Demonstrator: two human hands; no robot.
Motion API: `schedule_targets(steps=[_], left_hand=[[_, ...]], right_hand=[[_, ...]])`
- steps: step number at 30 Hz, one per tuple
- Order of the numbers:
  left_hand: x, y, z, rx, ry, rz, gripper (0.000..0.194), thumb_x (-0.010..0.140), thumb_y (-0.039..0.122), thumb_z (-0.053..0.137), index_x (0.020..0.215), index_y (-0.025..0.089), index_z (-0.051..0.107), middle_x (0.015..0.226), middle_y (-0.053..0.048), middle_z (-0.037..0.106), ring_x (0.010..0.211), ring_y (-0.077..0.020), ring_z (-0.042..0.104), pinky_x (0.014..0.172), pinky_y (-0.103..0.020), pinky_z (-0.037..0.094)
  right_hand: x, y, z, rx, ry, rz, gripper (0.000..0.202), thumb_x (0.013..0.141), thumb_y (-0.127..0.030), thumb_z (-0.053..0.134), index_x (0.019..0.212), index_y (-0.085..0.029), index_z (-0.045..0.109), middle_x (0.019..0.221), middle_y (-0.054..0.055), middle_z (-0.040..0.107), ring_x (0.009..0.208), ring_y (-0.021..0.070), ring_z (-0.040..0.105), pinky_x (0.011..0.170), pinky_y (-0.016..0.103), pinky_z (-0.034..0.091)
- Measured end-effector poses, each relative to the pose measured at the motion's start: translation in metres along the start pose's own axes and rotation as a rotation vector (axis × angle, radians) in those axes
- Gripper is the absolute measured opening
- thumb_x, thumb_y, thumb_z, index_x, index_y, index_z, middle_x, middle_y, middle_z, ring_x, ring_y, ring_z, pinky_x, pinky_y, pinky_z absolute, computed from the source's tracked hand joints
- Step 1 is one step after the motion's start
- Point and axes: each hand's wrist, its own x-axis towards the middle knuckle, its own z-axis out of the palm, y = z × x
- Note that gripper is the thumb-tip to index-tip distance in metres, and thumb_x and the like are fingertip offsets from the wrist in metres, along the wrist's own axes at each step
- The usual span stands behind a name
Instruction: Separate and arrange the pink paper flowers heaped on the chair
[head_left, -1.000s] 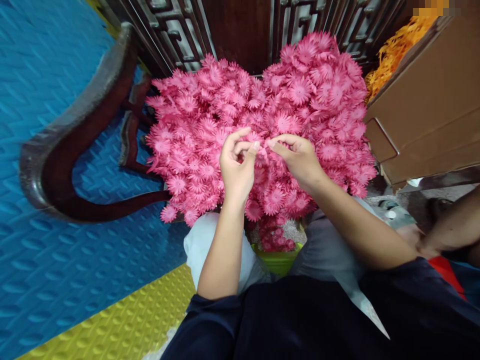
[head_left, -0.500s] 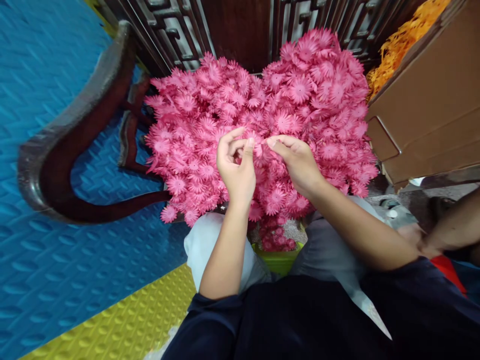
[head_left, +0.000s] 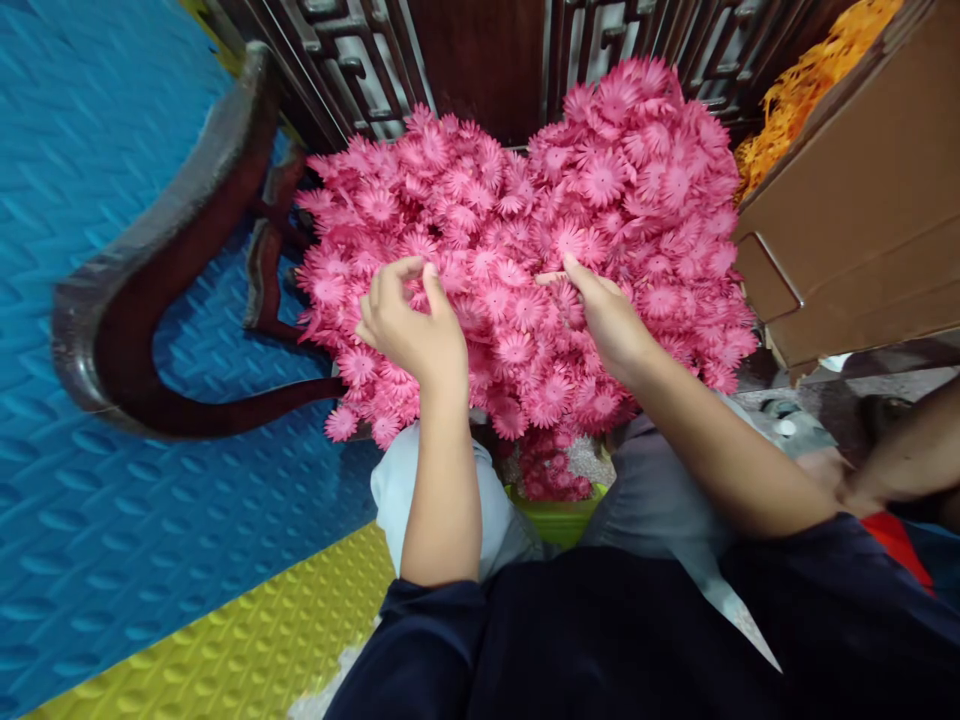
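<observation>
A large heap of pink artificial flower heads (head_left: 517,310) lies in front of me, above my knees. My left hand (head_left: 416,320) is over the left part of the heap, its fingers loosely curved and the thumb apart from the index finger. Nothing shows between them. Over the middle right of the heap is my right hand (head_left: 604,305), with thumb and index finger parted and no object visible in its grip. Its other fingers are mostly hidden behind the hand. Whether either hand touches the flowers I cannot tell.
A dark carved wooden armrest (head_left: 165,400) curves at the left, over blue matting (head_left: 97,560). A cardboard box (head_left: 862,200) stands right, with orange material (head_left: 802,80) behind it. Below the heap is a green container (head_left: 559,525). Another person's arm (head_left: 907,450) is at far right.
My hands have come apart from their meeting over the heap. The left has swung left and its fingers have loosened; the right has moved slightly right, its thumb and index finger parting.
</observation>
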Motion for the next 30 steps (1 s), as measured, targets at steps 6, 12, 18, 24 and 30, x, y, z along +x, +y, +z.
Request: schedule_targets(steps=[6,12,18,24,30], left_hand=[[-0.022,0.017,0.006,-0.156,-0.490,0.176,0.019,0.076,0.038,0.070,0.084,0.022,0.067,0.096,-0.004,0.055,0.104,-0.0207,0.052,0.100,-0.040,0.039],[-0.036,0.024,0.012,-0.311,-0.699,0.073,0.012,0.082,0.024,0.061,0.072,0.019,0.066,0.077,-0.001,0.062,0.074,-0.0132,0.057,0.075,-0.028,0.046],[-0.026,0.014,0.012,-0.289,-0.465,-0.047,0.014,0.082,0.021,0.057,0.071,0.019,0.066,0.073,0.000,0.061,0.072,-0.0124,0.056,0.072,-0.025,0.044],[-0.023,0.011,0.011,-0.331,-0.395,-0.075,0.020,0.084,0.030,0.058,0.067,0.020,0.063,0.070,0.000,0.059,0.072,-0.0128,0.055,0.071,-0.025,0.042],[-0.022,0.010,0.013,-0.424,-0.410,-0.216,0.035,0.082,0.044,0.060,0.059,0.019,0.053,0.061,0.002,0.051,0.063,-0.0109,0.048,0.064,-0.024,0.040]], right_hand=[[0.002,0.004,-0.002,0.044,0.039,-0.013,0.022,0.083,-0.035,0.053,0.078,-0.019,0.067,0.086,0.003,0.069,0.097,0.0159,0.062,0.094,0.034,0.047],[0.003,0.003,-0.003,0.059,0.058,-0.014,0.016,0.080,-0.029,0.057,0.088,-0.019,0.066,0.101,0.004,0.069,0.100,0.0134,0.061,0.095,0.031,0.046],[0.001,-0.002,-0.001,0.119,0.003,0.143,0.015,0.076,-0.030,0.061,0.086,-0.019,0.059,0.083,0.001,0.064,0.067,0.0099,0.058,0.063,0.025,0.047],[-0.004,-0.004,0.004,0.016,-0.121,0.103,0.019,0.071,-0.032,0.068,0.068,-0.018,0.056,0.062,-0.004,0.056,0.060,0.0089,0.052,0.065,0.026,0.044],[-0.007,-0.002,0.007,-0.037,-0.156,0.013,0.024,0.066,-0.037,0.072,0.066,-0.018,0.057,0.065,-0.003,0.057,0.063,0.0090,0.050,0.068,0.028,0.043]])
